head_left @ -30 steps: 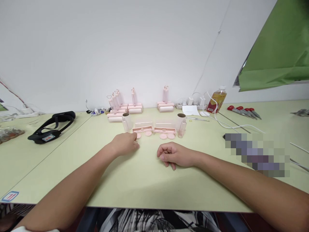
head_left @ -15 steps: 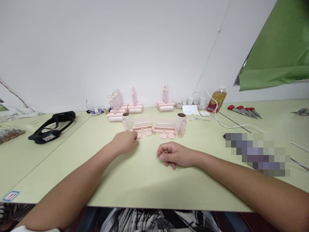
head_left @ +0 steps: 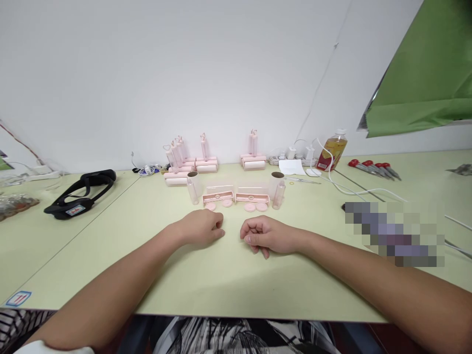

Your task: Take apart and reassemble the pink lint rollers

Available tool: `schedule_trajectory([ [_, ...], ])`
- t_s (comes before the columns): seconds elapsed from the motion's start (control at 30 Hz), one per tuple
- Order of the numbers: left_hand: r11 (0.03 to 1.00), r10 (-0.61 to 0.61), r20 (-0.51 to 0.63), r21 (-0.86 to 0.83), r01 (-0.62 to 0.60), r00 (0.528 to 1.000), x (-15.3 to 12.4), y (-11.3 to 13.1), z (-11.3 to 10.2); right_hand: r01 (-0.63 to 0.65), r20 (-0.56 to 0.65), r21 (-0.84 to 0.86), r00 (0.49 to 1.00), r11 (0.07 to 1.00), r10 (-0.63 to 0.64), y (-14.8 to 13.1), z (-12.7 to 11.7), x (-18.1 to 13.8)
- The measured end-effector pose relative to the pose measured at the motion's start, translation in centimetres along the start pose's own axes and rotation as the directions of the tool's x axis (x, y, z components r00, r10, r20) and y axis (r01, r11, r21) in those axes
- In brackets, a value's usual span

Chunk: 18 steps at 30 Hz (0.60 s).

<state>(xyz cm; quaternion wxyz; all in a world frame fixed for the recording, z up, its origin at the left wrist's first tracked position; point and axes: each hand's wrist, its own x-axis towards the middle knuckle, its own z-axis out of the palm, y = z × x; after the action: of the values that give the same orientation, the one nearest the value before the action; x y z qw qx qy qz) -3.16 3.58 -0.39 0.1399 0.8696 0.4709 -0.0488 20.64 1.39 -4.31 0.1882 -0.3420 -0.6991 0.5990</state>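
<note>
My left hand (head_left: 201, 229) rests on the pale green table (head_left: 221, 275) with its fingers curled under, nothing visible in them. My right hand (head_left: 263, 235) lies beside it as a loose fist, also with nothing seen in it. Just beyond both hands lie two pink trays (head_left: 236, 198), several pink round caps (head_left: 255, 207), two small clear tubes (head_left: 193, 192) and two paper rolls (head_left: 276, 184). Neither hand touches these parts.
Assembled pink lint rollers (head_left: 191, 162) stand at the back by the wall. A black headset (head_left: 79, 194) lies at the left. A power strip (head_left: 293, 157), a drink bottle (head_left: 331, 153), white cables and red-handled screwdrivers (head_left: 374, 169) sit at the right.
My left hand has drawn back toward me and to the right, away from the pink cap by the left tray. The right hand has stayed put.
</note>
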Motion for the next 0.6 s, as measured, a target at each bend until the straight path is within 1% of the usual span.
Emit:
schedule_trajectory([
  [0.17, 0.996, 0.080, 0.001, -0.030, -0.080, 0.997, 0.0, 0.8, 0.4, -0.002, 0.008, -0.008, 1.000, 1.000, 0.002, -0.1, 0.0, -0.1],
  [0.33, 0.996, 0.081, -0.001, -0.044, -0.081, 0.997, 0.1, 0.9, 0.5, 0.002, 0.008, -0.012, 1.000, 1.000, -0.002, 0.0, -0.1, -0.1],
  [0.43, 0.992, 0.104, -0.019, -0.069, -0.105, 0.994, 0.3, 1.2, 0.7, 0.011, 0.005, -0.030, 1.000, 0.999, -0.011, 0.1, 0.0, -0.1],
  [0.5, 0.983, 0.129, -0.048, -0.122, -0.134, 0.991, 0.4, 1.5, 1.1, 0.019, 0.006, -0.050, 1.000, 0.999, -0.019, 0.2, 0.1, -0.3],
  [0.6, 0.948, 0.173, -0.085, -0.256, -0.189, 0.981, 0.6, 2.1, 1.6, 0.044, 0.012, -0.094, 0.999, 0.995, -0.043, 0.1, 0.3, -0.6],
])
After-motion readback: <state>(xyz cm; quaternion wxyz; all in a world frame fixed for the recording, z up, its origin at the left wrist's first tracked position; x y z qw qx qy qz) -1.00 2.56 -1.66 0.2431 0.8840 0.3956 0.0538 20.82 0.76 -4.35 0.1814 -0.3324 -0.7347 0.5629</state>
